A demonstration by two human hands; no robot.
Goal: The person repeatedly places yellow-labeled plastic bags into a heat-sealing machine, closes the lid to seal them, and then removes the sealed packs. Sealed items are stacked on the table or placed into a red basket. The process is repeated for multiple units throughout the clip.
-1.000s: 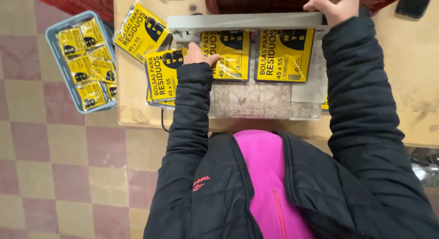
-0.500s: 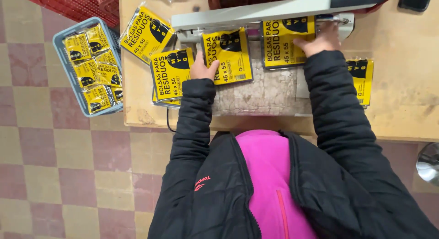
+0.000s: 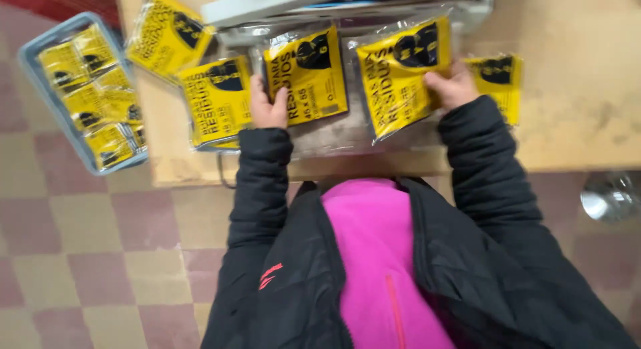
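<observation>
Head view, looking down over your chest to the wooden table (image 3: 574,122). Your left hand (image 3: 267,108) lies on the lower left corner of the middle yellow packet (image 3: 308,72), thumb on its face and the other fingers curled at its edge; whether they pinch it or only press it flat cannot be told. Your right hand (image 3: 455,85) grips the right edge of the tilted yellow packet (image 3: 399,75), fingers closed over its clear wrapping. Both packets lie side by side on the table, just in front of the grey sealing machine (image 3: 320,5), whose bar crosses the top of the frame, and their upper edges reach under it. Another yellow packet (image 3: 217,102) lies just left of your left hand, a further one (image 3: 167,35) beyond it near the table corner, and one more (image 3: 501,78) sits partly hidden behind your right hand. Off the table, at the left, a blue-grey tray (image 3: 40,102) holds a stack of like packets above the checked floor (image 3: 100,242).
</observation>
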